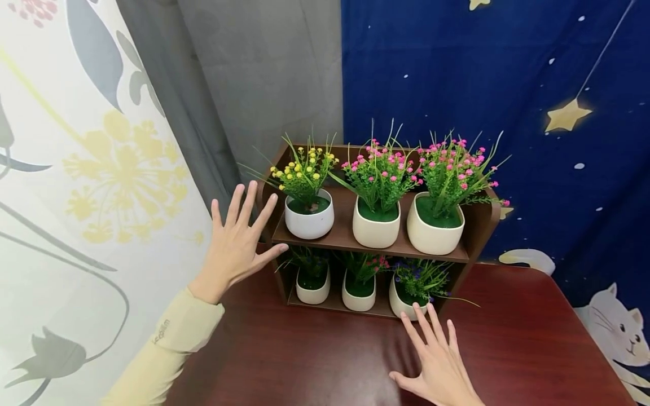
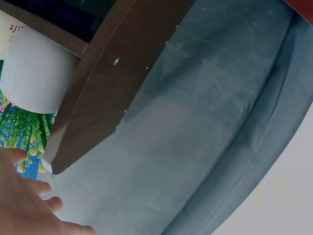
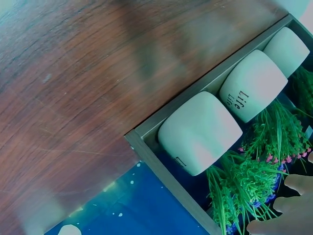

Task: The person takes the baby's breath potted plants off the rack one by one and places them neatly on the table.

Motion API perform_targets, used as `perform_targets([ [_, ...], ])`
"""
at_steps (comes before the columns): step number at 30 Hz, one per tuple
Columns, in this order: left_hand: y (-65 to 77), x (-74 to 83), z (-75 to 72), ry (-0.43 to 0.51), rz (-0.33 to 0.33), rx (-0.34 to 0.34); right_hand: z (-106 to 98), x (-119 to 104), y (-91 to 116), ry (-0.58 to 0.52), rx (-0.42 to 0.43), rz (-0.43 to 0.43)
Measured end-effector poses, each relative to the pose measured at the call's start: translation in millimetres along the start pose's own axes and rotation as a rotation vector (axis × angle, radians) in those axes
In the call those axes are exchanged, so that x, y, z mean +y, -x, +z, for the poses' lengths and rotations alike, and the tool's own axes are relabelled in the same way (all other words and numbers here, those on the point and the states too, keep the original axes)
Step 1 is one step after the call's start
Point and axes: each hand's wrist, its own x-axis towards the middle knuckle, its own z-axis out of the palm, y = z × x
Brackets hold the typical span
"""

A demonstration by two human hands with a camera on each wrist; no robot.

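Observation:
A brown two-tier shelf [image 1: 340, 241] holds several potted artificial plants. On its top tier are a white pot with yellow flowers [image 1: 310, 220] and two cream pots with pink flowers, one in the middle [image 1: 376, 228] and one at the right [image 1: 435, 234]. Three smaller pots line the lower tier, the right one [image 1: 401, 301] with purple flowers. My left hand [image 1: 236, 242], fingers spread, is by the shelf's left side and holds nothing. Below the lower right pot in the head view, my right hand [image 1: 439, 363] has its fingers spread and holds nothing. Whether either hand touches anything cannot be told.
The shelf stands on a reddish-brown table [image 1: 304, 361]. Behind it hang a grey curtain [image 1: 264, 73] and a blue star-patterned cloth [image 1: 457, 73]. A white floral curtain [image 1: 101, 225] hangs close at the left.

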Motion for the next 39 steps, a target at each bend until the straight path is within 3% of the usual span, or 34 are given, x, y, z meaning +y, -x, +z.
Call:
perform_targets([
  [7,-4.1,-8.6,5.8,0.023,-0.006,0.041,1.2,-1.2,0.9,0.005,0.011,-0.001],
  [13,-7.4,-14.2,10.2,0.03,-0.026,0.005,2.6,-1.9,5.0,0.012,0.003,0.011],
  [16,-9.9,-15.9,12.9,0.088,-0.05,0.006,3.8,-2.7,6.2,0.009,-0.005,0.02],
  [18,-11.5,-16.0,15.9,0.151,-0.067,0.067,4.5,-3.3,6.6,0.012,-0.007,0.02],
  [24,-17.9,-9.8,30.2,0.374,-0.114,0.35,5.8,-4.2,5.4,0.001,0.004,0.019],
  [26,-19.3,-6.8,34.1,0.406,-0.135,0.401,6.2,-5.0,3.8,-0.007,0.011,0.017],
  [30,-21.3,-1.2,38.0,0.432,-0.181,0.453,6.2,-8.4,0.3,-0.022,0.017,0.018],
  [39,-23.3,4.6,38.3,0.415,-0.249,0.431,-0.7,-18.7,-11.5,-0.026,-0.016,-0.022],
])
